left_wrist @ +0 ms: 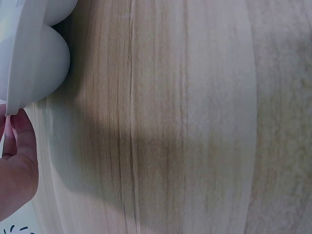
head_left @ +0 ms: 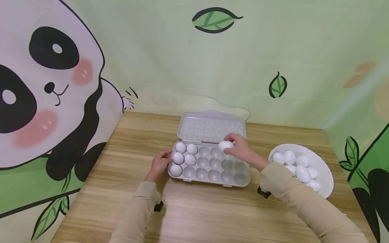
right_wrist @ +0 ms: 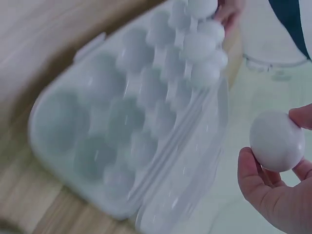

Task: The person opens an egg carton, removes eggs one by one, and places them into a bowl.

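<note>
A white egg (right_wrist: 277, 141) is pinched between the thumb and fingers of my right hand (head_left: 240, 148), held over the back row of the egg tray (head_left: 223, 182). That plastic tray lies with its hinged lid (head_left: 211, 126) folded back toward the wall. Several white eggs (head_left: 190, 160) fill the cups at its left end, while the cups in the middle and on the right hold none. At the tray's left end, my left hand (head_left: 160, 163) pinches the rim between thumb and fingers, as the left wrist view shows at the rim (left_wrist: 13, 105).
On the right, partly behind my right sleeve, stands a white oval bowl (head_left: 329, 184) with several eggs (head_left: 303, 173). The wooden table (head_left: 194, 216) meets a cloth backdrop (head_left: 158, 60) with a panda print at the back and sides.
</note>
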`<state>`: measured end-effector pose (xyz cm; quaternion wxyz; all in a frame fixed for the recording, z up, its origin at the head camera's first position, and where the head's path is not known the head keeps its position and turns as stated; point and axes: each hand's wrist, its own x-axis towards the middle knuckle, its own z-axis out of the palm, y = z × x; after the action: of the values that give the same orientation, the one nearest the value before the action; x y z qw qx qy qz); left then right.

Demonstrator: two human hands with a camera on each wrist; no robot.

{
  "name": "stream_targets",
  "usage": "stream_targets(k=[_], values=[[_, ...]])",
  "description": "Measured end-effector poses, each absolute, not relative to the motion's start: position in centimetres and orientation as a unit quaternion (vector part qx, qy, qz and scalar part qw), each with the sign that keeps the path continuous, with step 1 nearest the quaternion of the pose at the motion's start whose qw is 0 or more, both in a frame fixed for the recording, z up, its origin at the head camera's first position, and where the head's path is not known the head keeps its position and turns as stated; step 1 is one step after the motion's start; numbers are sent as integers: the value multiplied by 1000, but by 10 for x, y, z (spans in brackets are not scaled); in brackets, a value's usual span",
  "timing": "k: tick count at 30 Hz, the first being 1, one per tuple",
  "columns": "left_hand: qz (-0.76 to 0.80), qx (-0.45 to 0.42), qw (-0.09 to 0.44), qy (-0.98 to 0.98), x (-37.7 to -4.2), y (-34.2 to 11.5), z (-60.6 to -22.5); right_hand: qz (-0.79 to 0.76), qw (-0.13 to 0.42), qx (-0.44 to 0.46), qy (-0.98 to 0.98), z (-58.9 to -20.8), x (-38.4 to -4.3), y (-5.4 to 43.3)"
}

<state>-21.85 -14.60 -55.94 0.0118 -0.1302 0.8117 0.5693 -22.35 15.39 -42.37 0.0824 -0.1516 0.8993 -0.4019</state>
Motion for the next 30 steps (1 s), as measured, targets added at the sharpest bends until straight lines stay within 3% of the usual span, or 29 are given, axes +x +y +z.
stream_targets(k=[10, 30], values=[[560, -128, 17, 818, -219, -147, -561, -424, 135, -106, 889, -403, -229, 233], [570, -134, 13, 810, -218, -145, -560, -344, 83, -60, 933, -419, -228, 342]])
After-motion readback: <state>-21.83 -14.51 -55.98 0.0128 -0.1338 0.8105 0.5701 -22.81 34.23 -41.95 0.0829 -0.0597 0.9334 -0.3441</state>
